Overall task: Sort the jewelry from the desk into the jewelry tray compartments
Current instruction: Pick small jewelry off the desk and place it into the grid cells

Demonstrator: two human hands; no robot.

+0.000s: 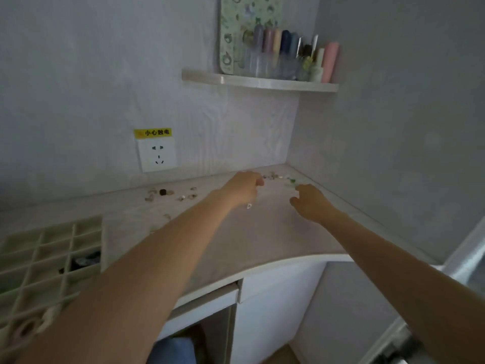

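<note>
**Both hands extended over scattered jewelry at the far corner**

The left hand (pixel 242 187) is held above the table (pixel 262 232) with its fingers curled under; whether anything is pinched in them cannot be told. The right hand (pixel 311 203) is held just beside it, fingers bent and slightly apart, with nothing seen in its grip. One cluster of jewelry (pixel 280 178) is scattered near the back corner, just beyond both hands. A second group of small pieces (pixel 172 194) is spread further left, below the wall socket (pixel 157 155). One small pale piece (pixel 248 205) is seen below the left wrist. The jewelry tray (pixel 39 261) is placed at the left end of the table, well apart from the hands; dark items are lodged in one right-hand compartment. Bottles (pixel 275 53) are lined on the corner shelf (pixel 262 81) overhead.
</note>
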